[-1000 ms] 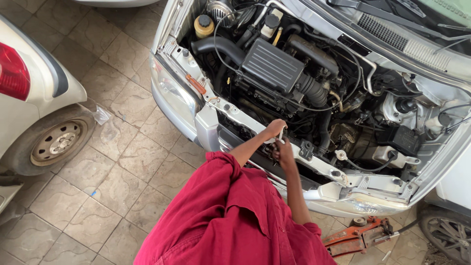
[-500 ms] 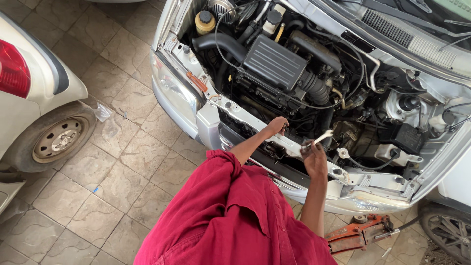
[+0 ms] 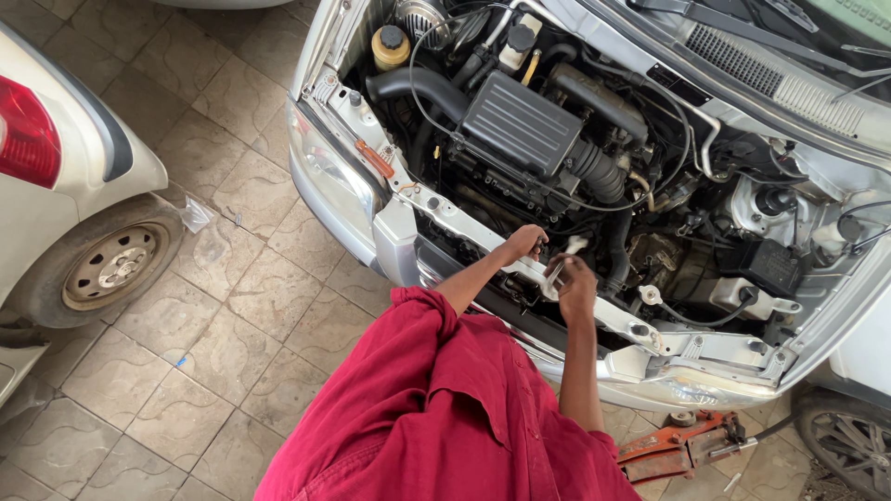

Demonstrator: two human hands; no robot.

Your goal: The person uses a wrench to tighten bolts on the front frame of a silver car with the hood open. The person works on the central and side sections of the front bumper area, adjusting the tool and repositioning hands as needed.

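Observation:
A silver car stands with its hood up and its engine bay exposed. My left hand reaches over the silver front crossbar, fingers curled down at its inner edge; what they grip is hidden. Just to its right, my right hand holds a small silver wrench whose tip points up toward the left hand. Both hands hover above the dark gap behind the crossbar. My red sleeves fill the lower middle of the view.
A black air-filter box and hoses sit deep in the bay, with a yellow fluid reservoir at the back left. An orange floor jack lies under the bumper. A white car's rear wheel stands at left on the tiled floor.
My right hand swung out to the right with the wrench, then came back left beside the left hand. The left hand stayed at the crossbar.

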